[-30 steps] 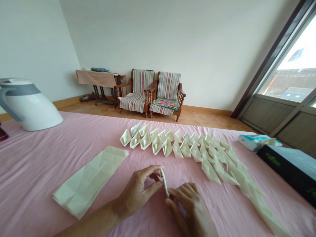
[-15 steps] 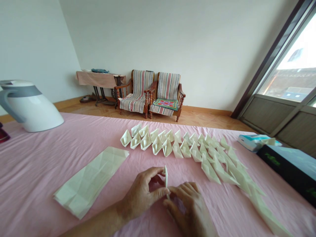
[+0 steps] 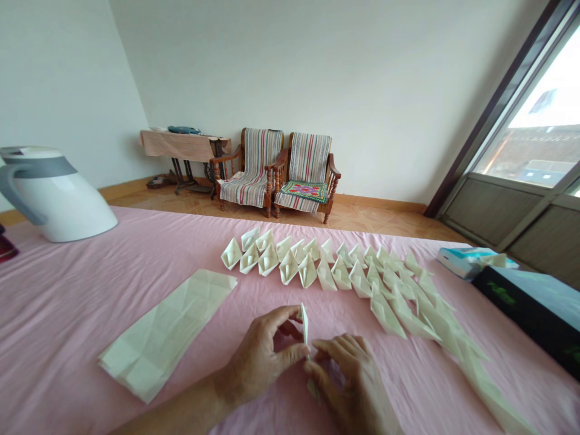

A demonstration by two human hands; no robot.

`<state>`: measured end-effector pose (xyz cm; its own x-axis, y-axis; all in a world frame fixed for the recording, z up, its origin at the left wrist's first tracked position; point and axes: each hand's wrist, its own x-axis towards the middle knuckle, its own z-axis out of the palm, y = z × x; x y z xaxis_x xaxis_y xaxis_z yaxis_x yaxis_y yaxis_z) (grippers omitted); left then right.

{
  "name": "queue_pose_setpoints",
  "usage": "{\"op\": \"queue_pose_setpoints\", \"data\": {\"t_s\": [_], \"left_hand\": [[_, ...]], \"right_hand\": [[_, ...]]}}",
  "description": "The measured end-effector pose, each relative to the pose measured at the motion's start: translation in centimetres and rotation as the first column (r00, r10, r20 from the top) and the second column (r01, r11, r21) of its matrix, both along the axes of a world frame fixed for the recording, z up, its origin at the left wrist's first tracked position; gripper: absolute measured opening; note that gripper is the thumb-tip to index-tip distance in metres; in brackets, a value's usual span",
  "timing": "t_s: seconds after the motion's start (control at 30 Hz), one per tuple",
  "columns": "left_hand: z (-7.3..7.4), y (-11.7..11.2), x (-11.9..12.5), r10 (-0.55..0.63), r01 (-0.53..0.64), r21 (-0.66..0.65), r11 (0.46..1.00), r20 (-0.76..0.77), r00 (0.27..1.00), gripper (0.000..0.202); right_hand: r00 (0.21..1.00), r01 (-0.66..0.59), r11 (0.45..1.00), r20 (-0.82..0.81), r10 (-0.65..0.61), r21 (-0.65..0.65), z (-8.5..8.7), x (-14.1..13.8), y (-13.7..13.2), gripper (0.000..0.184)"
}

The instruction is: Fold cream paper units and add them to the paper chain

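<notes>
My left hand (image 3: 263,356) pinches a small folded white paper piece (image 3: 305,323) that stands on edge over the pink tablecloth (image 3: 90,290). The fingers of my right hand (image 3: 348,380) close on the lower end of the same piece. Beyond my hands, several finished folded paper boats (image 3: 317,266) lie in rows running to the right. A flat stack of creased white paper sheets (image 3: 167,329) lies to the left of my hands.
A white electric kettle (image 3: 54,193) stands at the far left. A dark tissue box (image 3: 534,305) and a teal and white box (image 3: 469,261) sit at the right edge. Two striped armchairs (image 3: 281,172) and a side table stand by the far wall.
The paper piece has turned more upright between my fingers, and my right hand has slid slightly down along its lower end. Nothing else has moved.
</notes>
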<state>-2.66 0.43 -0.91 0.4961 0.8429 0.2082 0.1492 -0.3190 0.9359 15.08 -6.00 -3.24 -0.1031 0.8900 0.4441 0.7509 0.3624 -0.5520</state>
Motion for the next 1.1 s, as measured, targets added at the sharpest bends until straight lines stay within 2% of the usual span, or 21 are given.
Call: {"op": "queue_pose_setpoints", "data": {"t_s": [0.23, 0.43, 0.9, 1.1], "left_hand": [[0.31, 0.04, -0.01, 0.025, -0.021, 0.077, 0.997, -0.041, 0.999, 0.05], [0.42, -0.06, 0.07, 0.027, -0.024, 0.072, 0.997, -0.041, 0.999, 0.05], [0.31, 0.05, 0.17, 0.001, 0.001, 0.059, 0.998, -0.029, 1.0, 0.043], [0.51, -0.13, 0.26, 0.012, 0.001, 0.132, 0.991, -0.093, 0.996, 0.05]], "right_hand": [[1.0, -0.004, 0.999, 0.022, 0.003, 0.038, -0.06, 0.12, 0.06, 0.018], [0.996, -0.034, 0.999, 0.087, 0.03, 0.034, 0.0, 0.61, 0.25, 0.013], [0.998, -0.046, 0.999, 0.044, 0.046, -0.007, -0.21, 0.67, 0.33, 0.009], [1.0, -0.01, 1.0, -0.018, 0.01, -0.004, -0.1, 0.41, 0.01, 0.012]]}}
